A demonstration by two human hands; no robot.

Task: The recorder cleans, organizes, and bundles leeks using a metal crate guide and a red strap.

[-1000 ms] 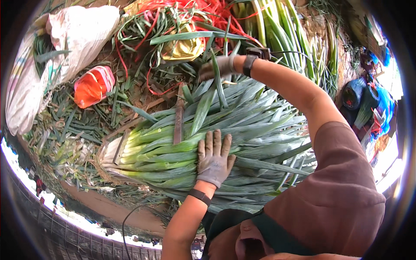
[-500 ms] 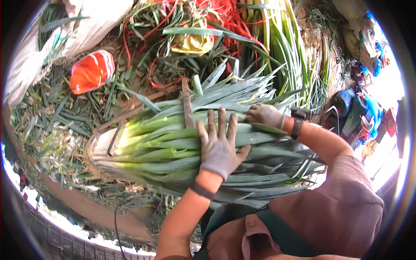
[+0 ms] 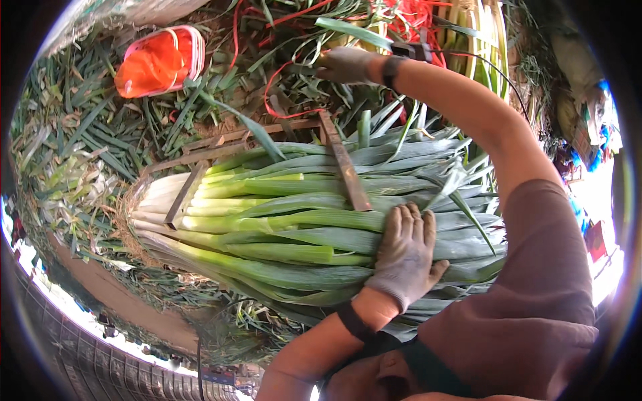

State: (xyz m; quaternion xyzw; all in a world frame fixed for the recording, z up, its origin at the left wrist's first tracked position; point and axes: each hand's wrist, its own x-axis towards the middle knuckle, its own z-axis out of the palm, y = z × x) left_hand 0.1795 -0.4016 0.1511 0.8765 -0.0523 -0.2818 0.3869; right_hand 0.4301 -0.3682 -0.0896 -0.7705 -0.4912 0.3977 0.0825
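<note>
A big bundle of leeks (image 3: 287,220) lies across a low metal frame (image 3: 344,160), white root ends to the left and dark green leaves to the right. My left hand (image 3: 404,257), in a grey glove, rests flat on the leaves with its fingers spread. Beyond the bundle, my gloved right hand (image 3: 344,65) is stretched out over leaf scraps, beside a thin red strip (image 3: 269,100). Blur hides how its fingers are bent, and whether they touch the strip is unclear. One upright bar of the frame leans over the leeks near their middle.
An orange-red container with a pale rim (image 3: 160,61) stands at the far left among cut leaves (image 3: 87,127). More red strips (image 3: 411,20) lie tangled at the back, next to another bundle of long green stalks (image 3: 487,47). A dark cable (image 3: 199,364) hangs in front.
My right hand has left the leek leaves and moved far back over the scraps. My left hand has shifted right along the bundle. The whole view has shifted too.
</note>
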